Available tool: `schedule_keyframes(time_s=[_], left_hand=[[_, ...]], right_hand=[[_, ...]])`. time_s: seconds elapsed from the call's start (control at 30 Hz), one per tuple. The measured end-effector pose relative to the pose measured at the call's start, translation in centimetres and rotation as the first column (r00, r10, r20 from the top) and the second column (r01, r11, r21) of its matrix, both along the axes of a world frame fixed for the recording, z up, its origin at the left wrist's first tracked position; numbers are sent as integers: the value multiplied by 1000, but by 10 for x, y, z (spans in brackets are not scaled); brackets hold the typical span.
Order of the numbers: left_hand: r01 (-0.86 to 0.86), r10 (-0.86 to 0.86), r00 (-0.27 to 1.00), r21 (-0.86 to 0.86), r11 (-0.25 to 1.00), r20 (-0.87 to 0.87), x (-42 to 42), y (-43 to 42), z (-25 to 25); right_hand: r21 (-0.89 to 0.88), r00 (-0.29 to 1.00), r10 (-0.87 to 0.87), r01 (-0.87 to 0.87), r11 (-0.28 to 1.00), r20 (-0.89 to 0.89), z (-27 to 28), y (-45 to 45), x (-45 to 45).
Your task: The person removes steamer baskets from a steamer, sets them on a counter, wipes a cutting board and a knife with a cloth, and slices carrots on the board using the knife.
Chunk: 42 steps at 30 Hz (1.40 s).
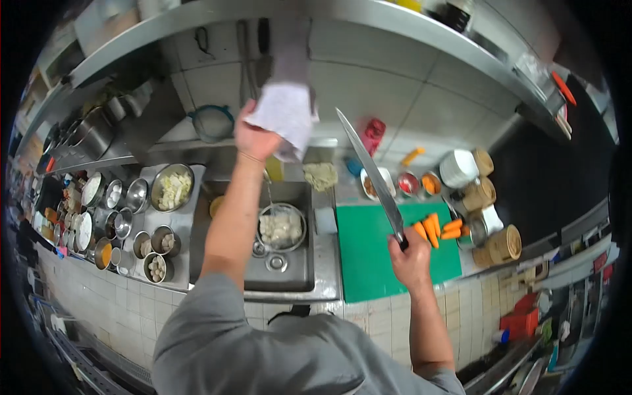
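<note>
My left hand [257, 139] reaches up over the sink, its fingers closed on a pale cloth [287, 112] that hangs in front of the tiled wall. The fingertips are partly behind the cloth. In my right hand [411, 259] is a large kitchen knife [372, 170], gripped by its dark handle, blade pointing up and away to the left. The blade is above the green cutting board [368, 263]. Several peeled carrot pieces [432, 228] lie on the board's far right part, just beyond my right hand.
In the sink [289, 282], a bowl of pale food [281, 228] stands under a thin water stream. Left of it are a bowl of chopped greens [173, 188] and several metal bowls. Small dishes, stacked white bowls [459, 168] and bamboo steamers [503, 245] line the right. A metal shelf [368, 12] runs overhead.
</note>
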<state>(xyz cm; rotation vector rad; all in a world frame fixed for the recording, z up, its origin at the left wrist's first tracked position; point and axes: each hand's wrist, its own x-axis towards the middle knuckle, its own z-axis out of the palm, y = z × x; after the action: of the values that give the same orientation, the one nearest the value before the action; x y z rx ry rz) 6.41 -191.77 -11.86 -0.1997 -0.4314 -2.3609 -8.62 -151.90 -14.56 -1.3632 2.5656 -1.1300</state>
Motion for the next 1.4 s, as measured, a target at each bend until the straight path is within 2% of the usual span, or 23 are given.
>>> schedule_keyframes(time_s=[0.07, 0.13, 0.33, 0.37, 0.43, 0.47, 0.5, 0.53, 0.57, 0.67, 0.77, 0.83, 0.9, 0.93, 0.97, 1.0, 1.03, 1.07, 1.1, 1.13, 1.23, 1.3, 1.4], left_hand=[[102, -101, 995, 95, 990, -19, -34, -31, -49], [91, -79, 982, -62, 994, 172, -64, -39, -70], [169, -127, 983, -401, 900, 131, -58, -27, -69], [159, -82, 974, -378, 912, 211, -57, -16, -54], [56, 345, 815, -656, 753, 465, -84, -20, -58], [50, 405, 794, -713, 699, 453, -90, -15, -55], [-192, 476, 843, -685, 702, 252, -99, -17, -91], [-145, 859, 465, -939, 313, 215, -144, -47, -129], [-247, 932, 331, -939, 239, 150, -141, -41, -104], [-387, 990, 140, -919, 73, 19, -139, -27, -70], [-405, 990, 124, -914, -10, -66, -148, -24, -69], [-414, 972, 214, -910, -2, -100, -167, -22, -73], [-367, 999, 47, -930, 3, -15, -155, -45, -110], [-467, 951, 267, -842, 271, 158, -126, -12, -81], [-350, 908, 300, -852, 389, 291, -132, -33, -96], [-428, 847, 406, -747, 509, 344, -124, -23, -81], [-377, 915, 298, -847, 375, 273, -120, -30, -82], [-523, 982, 162, -835, 170, 98, -146, -58, -111], [-488, 770, 515, -609, 625, 377, -133, -46, -95], [-470, 591, 661, -358, 807, 463, -129, -36, -82], [-488, 568, 699, -290, 823, 436, -123, -46, -74], [-561, 636, 616, -308, 768, 464, -120, -37, -60], [-559, 680, 594, -389, 733, 429, -127, -80, -109]], right_hand=[[-43, 989, 81, -87, 995, -120, 13, -54, -4], [-88, 968, 110, -133, 987, -227, 33, -124, -10], [-31, 860, 104, -138, 990, -500, 61, -252, -20], [-32, 857, 116, -153, 988, -502, 65, -259, -23], [108, 805, 155, -114, 988, -572, 62, -277, -22], [108, 821, 198, -166, 980, -535, 47, -296, -38], [40, 843, 258, -272, 961, -472, 47, -296, -37], [264, 887, 251, -154, 952, -387, 60, -296, -27], [230, 850, 267, -178, 957, -454, 75, -282, 0], [192, 787, 227, -140, 971, -574, 70, -277, 9], [340, 801, 209, -7, 940, -561, 55, -277, -12], [369, 809, 205, 16, 929, -551, 48, -276, -7], [330, 854, 159, 16, 944, -495, 61, -264, 13], [316, 858, 159, 4, 949, -488, 57, -259, 11], [302, 861, 160, -8, 953, -482, 52, -256, 5], [297, 851, 157, -1, 955, -502, 48, -251, 2], [295, 842, 151, 11, 955, -518, 42, -244, -1], [293, 854, 108, 54, 955, -508, 35, -234, -3], [244, 856, 93, 40, 969, -509, 27, -225, -4], [195, 856, 80, 25, 980, -511, 21, -215, -5], [200, 900, 46, 47, 979, -434, 2, -178, 1], [220, 918, 12, 82, 972, -395, -7, -152, 8], [257, 954, -49, 128, 958, -296, -32, -79, 22]])
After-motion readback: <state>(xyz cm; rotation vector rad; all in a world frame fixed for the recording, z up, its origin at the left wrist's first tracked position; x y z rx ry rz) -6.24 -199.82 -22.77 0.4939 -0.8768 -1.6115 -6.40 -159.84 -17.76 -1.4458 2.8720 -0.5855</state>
